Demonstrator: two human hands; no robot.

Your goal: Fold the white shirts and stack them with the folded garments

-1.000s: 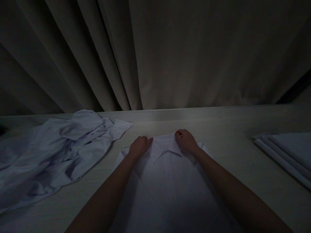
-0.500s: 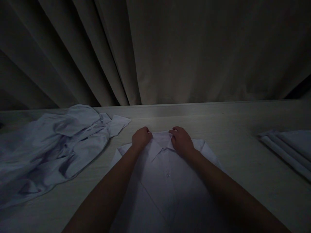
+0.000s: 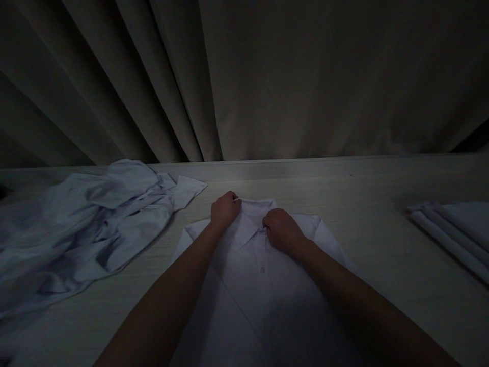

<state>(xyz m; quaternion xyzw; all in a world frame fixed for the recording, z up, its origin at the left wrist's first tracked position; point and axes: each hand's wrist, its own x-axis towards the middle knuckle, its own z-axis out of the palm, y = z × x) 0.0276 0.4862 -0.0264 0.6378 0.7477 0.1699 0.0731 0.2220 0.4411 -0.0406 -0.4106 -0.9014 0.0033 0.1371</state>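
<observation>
A white cloth button-up shirt [image 3: 248, 295] lies front up on a pale, streaked surface [image 3: 367, 219]. The left hand [image 3: 226, 210] pinches its collar [image 3: 247, 228] at the left; the right hand [image 3: 283, 230] pinches the collar front near the opening.

A white, collared, button-front cloth shirt [image 3: 244, 316] lies front side up on a pale, flat, faintly streaked surface [image 3: 374, 214], tinged lavender-grey in the dim light; its pointed white fold-over collar [image 3: 248, 227] is at the far end, pinched at the back edge on the viewer's left and at the front on the right; one small round button [image 3: 262, 270] shows below the neck; a thin diagonal line crosses the left of the chest, crease or seam unclear; the shoulders are spread and partly hidden; the body runs nearer, into shadow, and out of view.
</observation>
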